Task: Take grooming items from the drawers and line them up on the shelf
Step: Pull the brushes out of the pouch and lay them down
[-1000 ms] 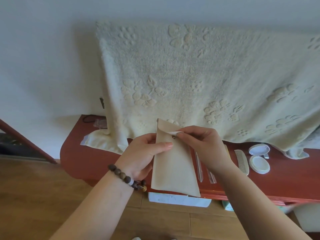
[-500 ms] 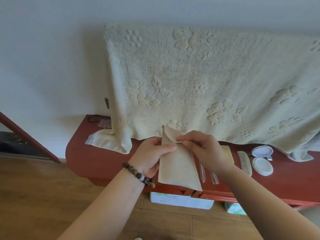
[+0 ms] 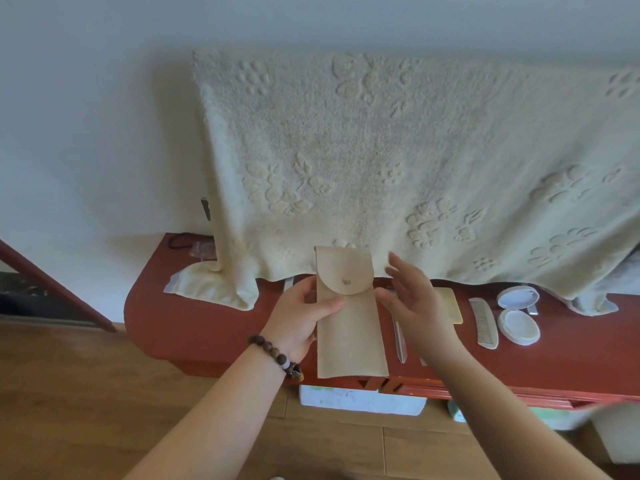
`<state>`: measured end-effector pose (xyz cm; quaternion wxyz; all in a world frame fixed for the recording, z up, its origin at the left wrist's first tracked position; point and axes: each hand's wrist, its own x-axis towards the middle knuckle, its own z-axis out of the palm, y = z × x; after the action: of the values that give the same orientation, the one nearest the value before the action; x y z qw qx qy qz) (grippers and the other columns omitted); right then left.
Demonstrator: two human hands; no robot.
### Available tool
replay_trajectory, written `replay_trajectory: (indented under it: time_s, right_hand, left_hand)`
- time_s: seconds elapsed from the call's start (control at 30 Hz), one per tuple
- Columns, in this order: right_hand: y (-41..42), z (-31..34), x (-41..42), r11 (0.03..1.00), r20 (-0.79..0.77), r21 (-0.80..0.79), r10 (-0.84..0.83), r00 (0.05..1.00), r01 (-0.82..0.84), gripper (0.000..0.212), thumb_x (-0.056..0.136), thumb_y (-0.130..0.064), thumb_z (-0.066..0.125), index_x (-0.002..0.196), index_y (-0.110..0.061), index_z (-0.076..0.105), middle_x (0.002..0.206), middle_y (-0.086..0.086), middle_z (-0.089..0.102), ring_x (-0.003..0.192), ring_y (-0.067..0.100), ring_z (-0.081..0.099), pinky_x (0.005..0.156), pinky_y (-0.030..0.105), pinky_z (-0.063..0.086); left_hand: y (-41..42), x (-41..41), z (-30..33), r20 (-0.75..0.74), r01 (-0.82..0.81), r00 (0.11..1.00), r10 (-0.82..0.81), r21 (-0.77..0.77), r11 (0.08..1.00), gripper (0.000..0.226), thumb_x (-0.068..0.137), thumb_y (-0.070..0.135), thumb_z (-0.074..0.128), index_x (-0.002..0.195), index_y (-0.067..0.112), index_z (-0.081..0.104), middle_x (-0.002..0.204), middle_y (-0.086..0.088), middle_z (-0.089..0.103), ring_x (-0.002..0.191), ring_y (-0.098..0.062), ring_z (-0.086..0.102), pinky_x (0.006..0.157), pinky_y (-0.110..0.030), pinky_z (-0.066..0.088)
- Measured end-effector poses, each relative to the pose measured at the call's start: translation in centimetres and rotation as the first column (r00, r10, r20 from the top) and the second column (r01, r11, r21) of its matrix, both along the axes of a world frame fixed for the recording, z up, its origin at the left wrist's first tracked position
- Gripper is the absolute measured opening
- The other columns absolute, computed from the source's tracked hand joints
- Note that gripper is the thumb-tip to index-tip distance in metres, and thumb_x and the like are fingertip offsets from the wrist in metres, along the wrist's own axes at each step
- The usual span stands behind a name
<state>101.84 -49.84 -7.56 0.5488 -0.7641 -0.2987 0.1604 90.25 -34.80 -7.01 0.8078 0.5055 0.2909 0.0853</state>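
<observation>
My left hand [image 3: 300,318] grips a flat beige fabric pouch [image 3: 349,327] by its left edge, thumb on the front. The pouch stands upright above the red shelf [image 3: 194,317], its rounded flap snapped down. My right hand [image 3: 412,303] hovers just right of the pouch with fingers spread, holding nothing. On the shelf to the right lie a clear nail file [image 3: 398,336], a pale yellow card [image 3: 450,304], a cream comb [image 3: 483,322] and an open white oval compact [image 3: 518,311].
A cream embossed towel [image 3: 398,168] hangs down the wall, its lower edge draped on the shelf. A black cord and small packet [image 3: 194,245] lie at the shelf's back left. White boxes [image 3: 360,400] sit on the wooden floor under the shelf.
My right hand has let go of the pouch flap and drawn off to the right with fingers spread. The flap now lies shut, and the pouch is held straighter.
</observation>
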Motion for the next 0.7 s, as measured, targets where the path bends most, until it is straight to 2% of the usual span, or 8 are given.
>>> replay_trajectory:
  time_s: [0.07, 0.13, 0.2, 0.27, 0.37, 0.47, 0.57, 0.7]
  right_hand:
    - [-0.4, -1.0, -0.7, 0.988, -0.154, -0.125, -0.109, 0.982, 0.09, 0.07, 0.084, -0.034, 0.068, 0.145, -0.022, 0.035, 0.131, -0.008, 0.052, 0.114, 0.002, 0.053, 0.086, 0.014, 0.045]
    - [-0.8, -2.2, -1.4, 0.967, -0.268, -0.252, -0.103, 0.958, 0.034, 0.068, 0.083, -0.039, 0.069, 0.142, -0.022, 0.039, 0.122, -0.006, 0.06, 0.104, 0.005, 0.059, 0.08, 0.023, 0.049]
    - [-0.8, -2.8, -1.9, 0.967, -0.366, -0.255, -0.087, 0.927, -0.01, 0.047, 0.084, -0.035, 0.07, 0.126, -0.019, 0.055, 0.108, -0.004, 0.07, 0.096, 0.011, 0.067, 0.076, 0.03, 0.057]
    - [-0.8, -3.1, -2.0, 0.978, -0.427, -0.208, -0.077, 0.901, -0.015, 0.023, 0.085, -0.025, 0.07, 0.106, -0.016, 0.066, 0.096, -0.003, 0.074, 0.089, 0.015, 0.07, 0.073, 0.03, 0.059]
    - [-0.8, -4.0, -1.5, 0.983, -0.442, -0.179, -0.111, 0.89, 0.033, 0.013, 0.084, -0.018, 0.071, 0.096, -0.014, 0.069, 0.089, -0.001, 0.075, 0.084, 0.018, 0.071, 0.069, 0.032, 0.058]
    - [-0.7, -5.8, -0.3, 0.962, -0.429, -0.242, -0.22, 0.876, 0.123, 0.01, 0.082, -0.017, 0.072, 0.092, -0.013, 0.069, 0.088, 0.002, 0.074, 0.083, 0.021, 0.07, 0.073, 0.041, 0.059]
    - [-0.4, -8.0, 1.3, 0.913, -0.376, -0.36, -0.329, 0.866, 0.191, 0.007, 0.083, -0.018, 0.071, 0.088, -0.016, 0.068, 0.086, -0.002, 0.071, 0.081, 0.017, 0.067, 0.07, 0.035, 0.057]
    - [0.6, -10.7, 2.5, 0.848, -0.263, -0.492, -0.363, 0.894, 0.2, 0.012, 0.083, -0.021, 0.07, 0.094, -0.014, 0.068, 0.089, -0.001, 0.068, 0.079, 0.014, 0.064, 0.063, 0.027, 0.051]
  left_hand:
    - [0.0, 0.3, -0.7, -0.015, -0.018, 1.0, 0.018, 0.016, 1.0, 0.034, 0.081, -0.001, 0.068, 0.112, 0.014, 0.063, 0.101, -0.005, 0.074, 0.093, -0.024, 0.07, 0.078, -0.039, 0.056]
    - [-0.1, 0.5, -1.4, -0.026, -0.01, 1.0, 0.011, 0.039, 0.999, 0.036, 0.081, 0.001, 0.069, 0.113, 0.015, 0.064, 0.105, -0.007, 0.073, 0.097, -0.025, 0.069, 0.081, -0.041, 0.055]
    - [-0.2, 0.8, -2.0, -0.028, -0.003, 1.0, 0.005, 0.055, 0.998, 0.036, 0.081, 0.001, 0.069, 0.113, 0.016, 0.065, 0.106, -0.008, 0.072, 0.099, -0.027, 0.068, 0.082, -0.042, 0.055]
    - [-0.4, 1.2, -2.8, -0.029, -0.006, 1.0, 0.008, 0.064, 0.998, 0.035, 0.081, 0.0, 0.068, 0.111, 0.017, 0.065, 0.106, -0.008, 0.072, 0.1, -0.027, 0.068, 0.081, -0.04, 0.054]
    - [-0.5, 1.9, -3.9, -0.059, 0.013, 0.998, -0.003, 0.166, 0.986, 0.031, 0.083, 0.005, 0.069, 0.109, 0.022, 0.066, 0.106, -0.001, 0.072, 0.103, -0.021, 0.067, 0.088, -0.042, 0.054]
    - [-0.2, 2.3, -5.3, -0.212, 0.081, 0.977, 0.016, 0.438, 0.895, 0.037, 0.083, 0.022, 0.071, 0.117, 0.031, 0.059, 0.116, 0.005, 0.066, 0.108, -0.012, 0.061, 0.096, -0.037, 0.049]
    - [0.4, 1.6, -6.9, -0.335, 0.16, 0.938, 0.085, 0.64, 0.751, 0.05, 0.087, 0.026, 0.066, 0.133, 0.021, 0.05, 0.13, 0.003, 0.056, 0.116, -0.01, 0.054, 0.098, -0.027, 0.044]
    - [0.7, -0.2, -8.8, -0.397, 0.236, 0.913, 0.095, 0.704, 0.67, 0.047, 0.089, 0.022, 0.062, 0.134, 0.021, 0.049, 0.137, 0.002, 0.05, 0.126, -0.012, 0.047, 0.106, -0.035, 0.042]
